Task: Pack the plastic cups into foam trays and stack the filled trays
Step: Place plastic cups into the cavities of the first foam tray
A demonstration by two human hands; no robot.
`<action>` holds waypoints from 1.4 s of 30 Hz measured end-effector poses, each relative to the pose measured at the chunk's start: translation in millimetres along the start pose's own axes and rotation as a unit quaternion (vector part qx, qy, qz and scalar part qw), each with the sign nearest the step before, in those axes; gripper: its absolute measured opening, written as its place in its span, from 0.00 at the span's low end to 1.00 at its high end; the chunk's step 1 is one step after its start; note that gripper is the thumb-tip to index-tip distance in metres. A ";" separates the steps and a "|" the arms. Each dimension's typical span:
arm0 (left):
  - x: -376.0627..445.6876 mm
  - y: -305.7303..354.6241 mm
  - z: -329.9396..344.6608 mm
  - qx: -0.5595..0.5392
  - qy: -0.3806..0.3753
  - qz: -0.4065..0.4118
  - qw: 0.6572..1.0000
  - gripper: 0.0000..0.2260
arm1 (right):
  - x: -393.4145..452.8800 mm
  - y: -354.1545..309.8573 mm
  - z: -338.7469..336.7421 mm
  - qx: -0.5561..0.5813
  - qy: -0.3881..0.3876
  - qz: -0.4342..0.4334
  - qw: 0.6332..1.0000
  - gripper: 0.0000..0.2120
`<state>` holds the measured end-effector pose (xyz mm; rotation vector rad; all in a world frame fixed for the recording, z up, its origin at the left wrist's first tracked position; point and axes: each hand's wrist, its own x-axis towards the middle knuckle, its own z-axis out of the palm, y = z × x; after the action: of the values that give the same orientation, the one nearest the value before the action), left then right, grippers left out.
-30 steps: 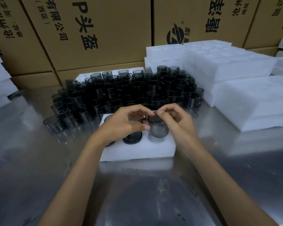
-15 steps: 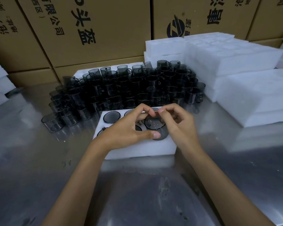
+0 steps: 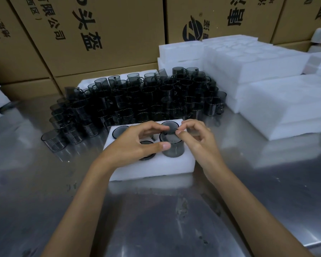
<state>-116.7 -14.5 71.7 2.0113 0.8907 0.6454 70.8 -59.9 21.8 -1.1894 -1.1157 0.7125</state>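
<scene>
The left hand [image 3: 135, 143] covers the middle of the foam tray [image 3: 152, 167], so the holes under it cannot be seen. The boxes [image 3: 100, 34] at the top are cut off. The far cups [image 3: 146, 97] blur into one dark clump.

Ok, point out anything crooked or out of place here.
The cup pinched by both hands stands proud of the tray, not seated like its neighbours. At the pile's back, one cup leans tilted. Nothing spilled or broken.
</scene>
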 end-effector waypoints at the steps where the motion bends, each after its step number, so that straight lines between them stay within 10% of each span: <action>1: 0.3 0.2 1.2 0.001 0.006 0.001 1.000 0.17 | 0.6 0.4 -1.3 0.013 -0.005 0.009 1.000 0.03; 29: 12.4 -12.6 5.8 0.132 -0.005 -0.049 0.990 0.20 | 10.6 14.2 -17.5 -0.016 -0.141 0.094 0.985 0.29; 35: 10.5 -14.7 5.2 0.139 0.002 -0.029 0.990 0.22 | 35.5 29.8 -23.6 -0.068 0.047 0.056 0.995 0.19; 42: 11.4 -16.2 3.6 0.146 0.011 -0.012 0.989 0.24 | 81.4 45.1 -36.7 -0.310 0.038 0.027 0.950 0.29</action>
<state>-112.8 -0.7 57.5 2.2518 1.0707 0.5499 137.3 12.4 2.8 -1.7656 -1.2895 0.3507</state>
